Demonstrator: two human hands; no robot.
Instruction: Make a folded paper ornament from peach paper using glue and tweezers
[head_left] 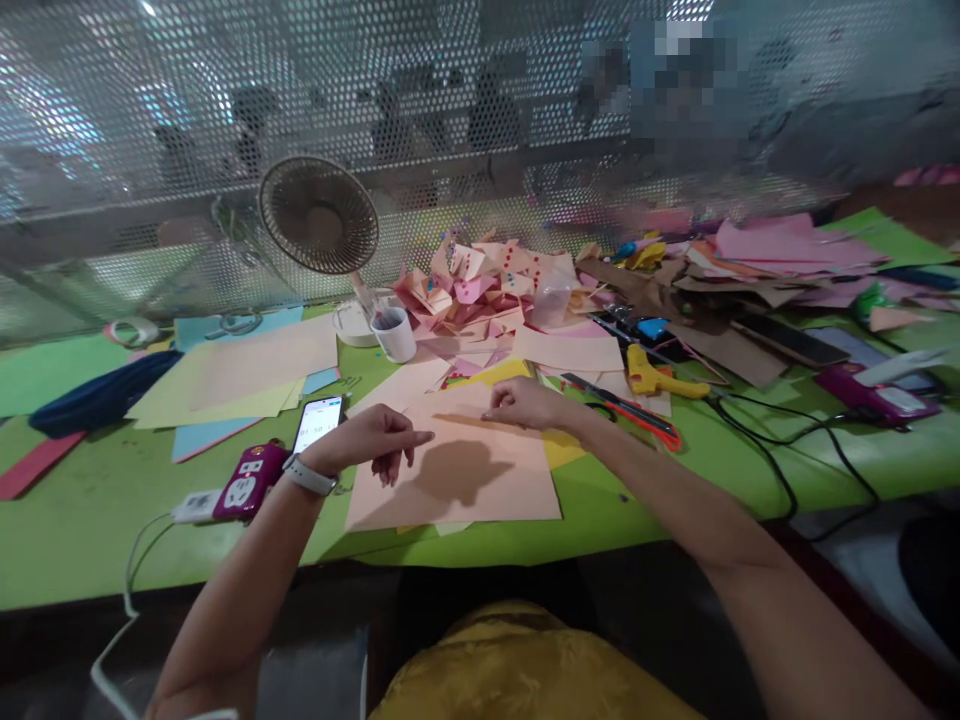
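Observation:
A peach sheet of paper [517, 490] lies flat on the green-topped table before me, with yellow paper [566, 450] under its right side. My left hand [379, 440] hovers over the sheet's left part, index finger stretched out, the others hanging loosely apart, nothing visible in them. Over the upper right part is my right hand [525, 403], its fingers curled into a pinch. Whether anything small sits between those fingertips I cannot make out. Both hands cast a dark shadow on the sheet. Left of my left hand a lit phone [319, 425] lies on the table.
A fan [321, 215] and a white cup [394, 335] stand behind the sheet, near a heap of folded peach papers [480, 290]. To the right lie a red-and-black cutter [622, 408] and a yellow glue gun [660, 375] with cables. A purple power bank [251, 482] lies left.

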